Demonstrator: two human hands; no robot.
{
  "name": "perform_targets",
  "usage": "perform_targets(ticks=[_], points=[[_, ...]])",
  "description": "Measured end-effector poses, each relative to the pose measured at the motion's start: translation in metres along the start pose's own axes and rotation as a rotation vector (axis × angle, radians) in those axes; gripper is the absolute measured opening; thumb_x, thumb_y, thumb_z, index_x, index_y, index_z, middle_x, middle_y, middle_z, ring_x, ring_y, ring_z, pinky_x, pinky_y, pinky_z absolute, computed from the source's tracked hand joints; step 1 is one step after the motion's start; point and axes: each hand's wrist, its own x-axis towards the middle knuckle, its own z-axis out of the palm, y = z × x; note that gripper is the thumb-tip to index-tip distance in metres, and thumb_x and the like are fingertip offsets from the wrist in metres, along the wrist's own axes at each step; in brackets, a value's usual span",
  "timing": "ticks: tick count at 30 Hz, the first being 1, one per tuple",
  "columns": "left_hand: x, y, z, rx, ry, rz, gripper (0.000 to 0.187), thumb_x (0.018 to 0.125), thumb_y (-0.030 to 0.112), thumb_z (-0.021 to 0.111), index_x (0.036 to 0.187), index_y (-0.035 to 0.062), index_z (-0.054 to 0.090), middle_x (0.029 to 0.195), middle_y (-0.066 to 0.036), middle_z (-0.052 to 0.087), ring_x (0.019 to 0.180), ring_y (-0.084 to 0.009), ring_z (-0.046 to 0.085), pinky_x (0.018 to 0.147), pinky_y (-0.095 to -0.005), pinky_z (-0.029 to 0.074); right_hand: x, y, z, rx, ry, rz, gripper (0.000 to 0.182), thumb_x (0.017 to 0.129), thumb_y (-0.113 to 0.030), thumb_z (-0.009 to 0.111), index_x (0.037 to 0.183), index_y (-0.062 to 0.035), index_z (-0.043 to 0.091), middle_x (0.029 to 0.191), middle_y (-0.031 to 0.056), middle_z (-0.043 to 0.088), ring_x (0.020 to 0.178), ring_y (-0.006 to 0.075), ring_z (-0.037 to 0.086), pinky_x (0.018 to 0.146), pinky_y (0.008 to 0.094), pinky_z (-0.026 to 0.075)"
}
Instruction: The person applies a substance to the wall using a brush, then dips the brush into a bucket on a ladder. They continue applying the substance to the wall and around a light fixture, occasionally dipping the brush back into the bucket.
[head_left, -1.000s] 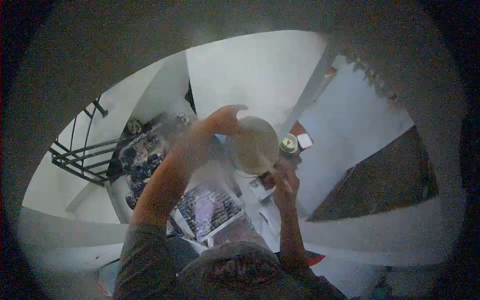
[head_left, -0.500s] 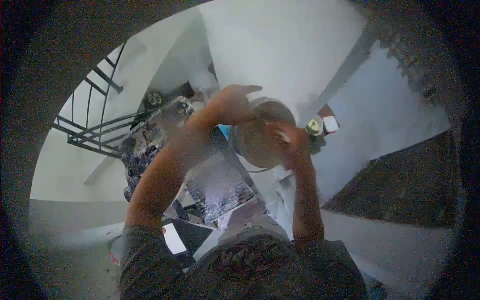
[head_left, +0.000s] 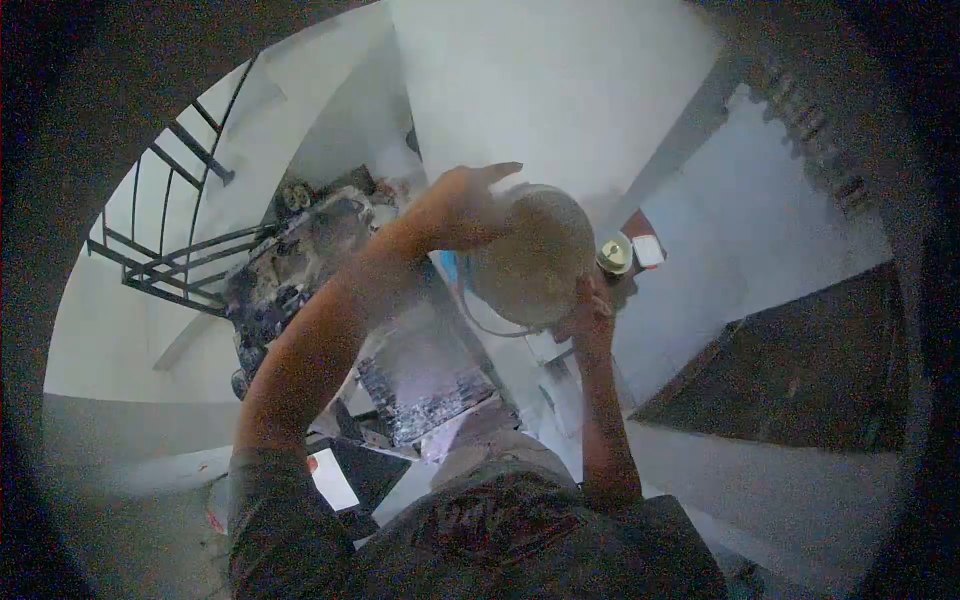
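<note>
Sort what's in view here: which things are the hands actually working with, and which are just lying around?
In hand:
pale bucket, tilted, bottom toward the camera
left hand on its upper left side
right hand at its lower right edge

Lying about:
small round tin
white box
metal railing
cluttered dark pile

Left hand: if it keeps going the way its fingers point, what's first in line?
The left hand rests on the bucket, fingers pointing right across its top. Past the fingertips the way looks free up to the white wall, though depth is unclear.
</note>
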Motion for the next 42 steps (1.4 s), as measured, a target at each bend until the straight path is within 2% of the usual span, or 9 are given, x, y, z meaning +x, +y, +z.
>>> perform_targets(ticks=[4,6,10,13,18,24,29,31,42], points=[[0.004,-0.014,0.004,0.153,-0.107,-0.025,0.063,0.080,0.028,0.065,0.136,0.0078,0.044,0.068,-0.019,0.064,0.065,-0.0301,0.065,0.070,-0.0402,0.052,-0.008,0.003,0.017,0.142,0.003,0.203,0.055,0.093,-0.033,0.059,0.137,-0.0066,0.042,0.098,0.0121,0.063,0.082,0.0203,0.063,0.061,0.0323,0.052],[-0.003,0.001,-0.005,0.115,-0.093,0.030,0.060,0.082,0.027,0.063,0.135,0.0084,0.043,0.066,-0.019,0.063,0.063,-0.0307,0.064,0.068,-0.0410,0.051,0.001,0.047,-0.005,-0.570,-0.044,-0.542,0.050,0.090,-0.030,0.062,0.129,-0.0041,0.046,0.102,0.0146,0.063,0.090,0.0255,0.062,0.067,0.0361,0.053],[-0.011,-0.001,-0.006,-0.128,-0.038,0.182,0.054,0.088,0.026,0.057,0.136,0.0101,0.039,0.056,-0.012,0.060,0.051,-0.0251,0.062,0.054,-0.0378,0.049,-0.010,0.025,-0.032,-0.673,0.088,-0.553,0.042,0.097,-0.034,0.051,0.105,0.0054,0.060,0.088,0.0098,0.064,0.079,0.0162,0.057,0.068,0.0328,0.048],[-0.009,-0.016,-0.012,-0.035,0.105,0.161,0.053,0.092,0.032,0.052,0.137,0.0101,0.037,0.053,-0.011,0.058,0.047,-0.0239,0.060,0.051,-0.0370,0.047,-0.054,-0.037,-0.046,-0.722,0.093,-0.439,0.023,0.092,-0.019,0.055,0.107,-0.0011,0.057,0.094,0.0180,0.063,0.086,0.0306,0.062,0.075,0.0404,0.050],[-0.020,-0.021,-0.024,0.172,0.375,0.258,0.042,0.094,0.035,0.048,0.070,0.0032,0.060,0.054,-0.012,0.055,0.049,-0.0316,0.055,0.054,-0.0420,0.047,-0.130,-0.093,-0.062,-0.794,0.140,-0.092,0.022,0.094,-0.018,0.050,0.105,-0.0003,0.057,0.087,0.0192,0.064,0.075,0.0306,0.063,0.072,0.0377,0.050],[-0.062,0.034,-0.079,0.197,0.537,0.253,0.028,0.092,0.031,0.057,0.085,0.0052,0.062,0.062,-0.012,0.062,0.053,-0.0290,0.060,0.054,-0.0375,0.049,-0.169,-0.075,-0.043,-0.952,-0.201,-0.268,0.026,0.092,-0.019,0.050,0.109,-0.0016,0.058,0.091,0.0196,0.065,0.079,0.0332,0.064,0.072,0.0390,0.050],[-0.198,0.033,-0.100,0.093,0.678,-0.249,0.026,0.087,0.024,0.066,0.107,0.0080,0.060,0.081,-0.013,0.067,0.073,-0.0223,0.066,0.065,-0.0346,0.052,-0.152,0.047,0.000,-0.784,-0.581,-0.511,0.024,0.091,-0.020,0.054,0.107,-0.0029,0.060,0.087,0.0128,0.067,0.076,0.0303,0.064,0.069,0.0382,0.052],[-0.248,0.006,-0.091,0.360,0.807,-0.329,0.032,0.084,0.030,0.067,0.106,0.0069,0.060,0.091,-0.013,0.067,0.091,-0.0311,0.064,0.083,-0.0404,0.049,-0.163,0.041,0.050,-0.383,-0.426,0.137,0.027,0.091,-0.024,0.055,0.104,-0.0008,0.060,0.083,0.0159,0.065,0.072,0.0312,0.063,0.066,0.0397,0.052],[-0.313,-0.038,-0.063,0.447,0.888,-0.429,0.048,0.082,0.032,0.068,0.115,0.0002,0.052,0.109,-0.019,0.054,0.107,-0.0357,0.052,0.092,-0.0434,0.043,-0.144,0.168,0.149,-0.731,-0.446,-0.270,0.033,0.094,-0.031,0.050,0.094,0.0019,0.053,0.084,0.0279,0.060,0.074,0.0453,0.059,0.065,0.0509,0.048]])
